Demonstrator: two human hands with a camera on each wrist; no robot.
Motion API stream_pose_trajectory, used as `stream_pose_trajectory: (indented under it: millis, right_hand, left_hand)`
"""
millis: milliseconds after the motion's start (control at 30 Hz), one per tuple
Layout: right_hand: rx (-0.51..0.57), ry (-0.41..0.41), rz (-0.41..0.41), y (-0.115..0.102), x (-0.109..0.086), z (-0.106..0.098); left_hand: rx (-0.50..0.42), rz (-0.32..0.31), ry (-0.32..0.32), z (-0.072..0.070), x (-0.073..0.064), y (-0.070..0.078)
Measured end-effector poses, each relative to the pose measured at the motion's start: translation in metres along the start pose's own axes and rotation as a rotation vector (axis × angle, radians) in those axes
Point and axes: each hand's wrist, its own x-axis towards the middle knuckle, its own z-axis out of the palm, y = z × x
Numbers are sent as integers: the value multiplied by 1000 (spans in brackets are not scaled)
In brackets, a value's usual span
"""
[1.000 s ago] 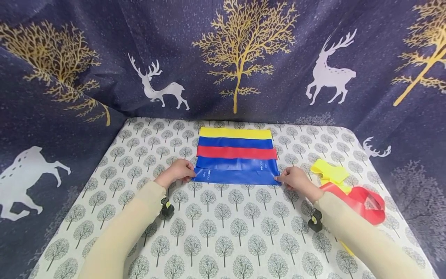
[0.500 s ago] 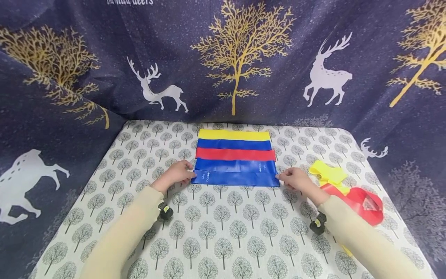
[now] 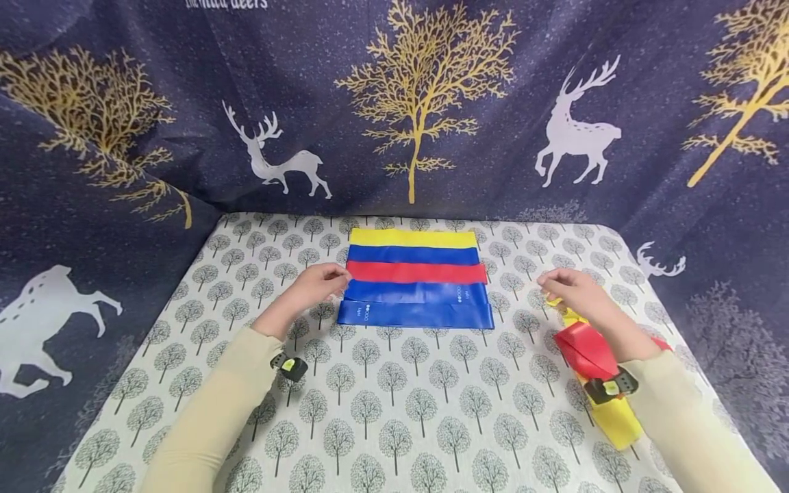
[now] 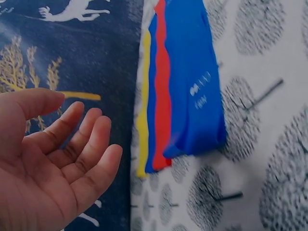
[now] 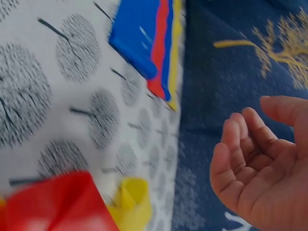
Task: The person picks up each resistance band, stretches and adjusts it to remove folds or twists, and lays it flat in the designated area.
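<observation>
Flat resistance bands lie side by side on the table: a yellow band (image 3: 413,237) at the back, a blue band (image 3: 413,255), a red band (image 3: 416,272), and blue at the front, where a front blue band (image 3: 414,315) carries printed dots. Beside their left ends hovers my left hand (image 3: 320,282), fingers relaxed and holding nothing; its palm faces up in the left wrist view. My right hand (image 3: 573,291), loosely curled and unoccupied in the right wrist view, is over a loose red band (image 3: 585,348) and a loose yellow band (image 3: 616,421), partly covering them.
A white tablecloth (image 3: 394,397) with a tree print covers the table. Behind and at the sides hangs a dark blue curtain (image 3: 468,185) with deer and golden trees, meeting the table's back edge. Each wrist wears a small black camera (image 3: 293,368).
Both hands have let go of the front blue band's ends. The left hand has risen slightly away; the right has moved rightward, over the loose red and yellow bands.
</observation>
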Motion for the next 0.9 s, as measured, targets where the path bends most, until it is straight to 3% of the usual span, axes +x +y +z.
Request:
stream_pose_trajectory:
  millis: [300, 900]
  right_hand:
    - [-171, 5, 48, 18, -15, -31]
    - [-211, -60, 173, 59, -35, -38]
  left_hand:
    - [17, 62, -19, 11, -3, 21]
    - [-40, 116, -65, 35, -1, 48]
